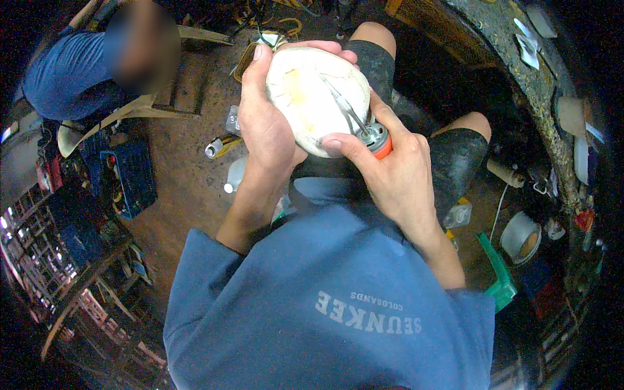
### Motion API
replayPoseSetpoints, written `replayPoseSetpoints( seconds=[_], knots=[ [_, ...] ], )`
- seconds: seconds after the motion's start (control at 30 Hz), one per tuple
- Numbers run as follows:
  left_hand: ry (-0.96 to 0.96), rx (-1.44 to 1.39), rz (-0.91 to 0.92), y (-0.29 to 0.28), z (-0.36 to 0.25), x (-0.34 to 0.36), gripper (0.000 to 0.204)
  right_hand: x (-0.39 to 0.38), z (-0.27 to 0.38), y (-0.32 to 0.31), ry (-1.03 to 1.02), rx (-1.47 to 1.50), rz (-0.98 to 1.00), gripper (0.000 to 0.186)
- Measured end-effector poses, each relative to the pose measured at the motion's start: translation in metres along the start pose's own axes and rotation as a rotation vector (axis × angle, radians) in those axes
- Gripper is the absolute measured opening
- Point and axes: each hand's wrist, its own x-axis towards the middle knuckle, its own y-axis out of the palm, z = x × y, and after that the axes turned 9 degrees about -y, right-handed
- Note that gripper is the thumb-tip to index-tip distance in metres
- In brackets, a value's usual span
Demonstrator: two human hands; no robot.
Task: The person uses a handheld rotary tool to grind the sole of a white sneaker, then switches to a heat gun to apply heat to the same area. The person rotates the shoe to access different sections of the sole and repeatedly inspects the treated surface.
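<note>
Evidently cups a round white pad (300,81) in the left hand (268,133), over the dark shorts (458,156), and grasps an orange-rimmed can (379,143) in the right hand (403,166). Could scratch the pad through a slip of the metal prongs (340,101). Cannot make out the prongs' join or the pad's hidden underside.

Lettering is located on the blue shirt (273,286), toward five o'clock from the centre of the view. It comprises two lines of pale capitals, inverted as seen: a large line (369,316) and, at its twelve o'clock side, a small line (377,301). Both are legible.
</note>
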Motion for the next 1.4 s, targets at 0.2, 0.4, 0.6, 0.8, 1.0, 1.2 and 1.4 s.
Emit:
replayPoseSetpoints(
  seconds=[0.2, 0.4, 0.6, 0.8, 1.0, 1.2, 1.4],
  knots=[
    [-0.004, 0.005, 0.006, 0.002, 0.0, 0.001, 0.073, 0.002, 0.003, -0.003, 0.006, -0.017, 0.027, 0.091],
    [-0.031, 0.003, -0.006, 0.005, 0.001, 0.002, 0.072, 0.005, 0.011, -0.008, -0.012, -0.063, 0.04, 0.086],
    [-0.034, 0.004, 0.003, 0.008, 0.001, 0.001, 0.072, 0.007, 0.019, -0.017, -0.03, -0.068, 0.089, 0.058],
    [-0.031, 0.017, 0.021, 0.008, 0.001, 0.003, 0.072, 0.011, 0.011, -0.01, -0.084, -0.108, 0.05, 0.082],
    [-0.025, 0.022, 0.036, 0.006, 0.001, 0.005, 0.072, 0.01, 0.011, -0.014, -0.095, -0.194, 0.108, 0.06],
    [-0.031, 0.027, 0.015, 0.007, 0.001, 0.005, 0.071, 0.015, 0.018, -0.018, -0.07, -0.149, 0.104, 0.058],
    [-0.012, 0.045, 0.024, 0.009, 0.002, 0.005, 0.071, 0.016, 0.018, -0.02, -0.049, -0.167, 0.115, 0.058]
  ],
)
